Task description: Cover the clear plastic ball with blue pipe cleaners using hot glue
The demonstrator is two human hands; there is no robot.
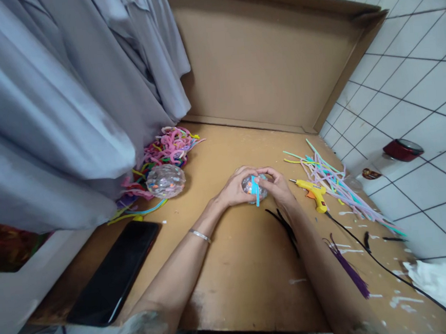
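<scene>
Our left hand (237, 187) curls around one side of a clear ball (249, 186), over the middle of the worktop (231, 274). Our right hand (277, 187) is bent around the other side, fingers partly closed, its thumb at the blue strips (256, 193) lying across the ball; we can't quite tell whether it pinches them or only touches them. To our right we have a yellow glue gun (313, 191) near some pastel stems (330, 181), and a purple tassel (351, 272) nearer us. To our left, a second ball (166, 180) sits against a colourful pile (172, 146), with a phone (117, 273) closer in
</scene>
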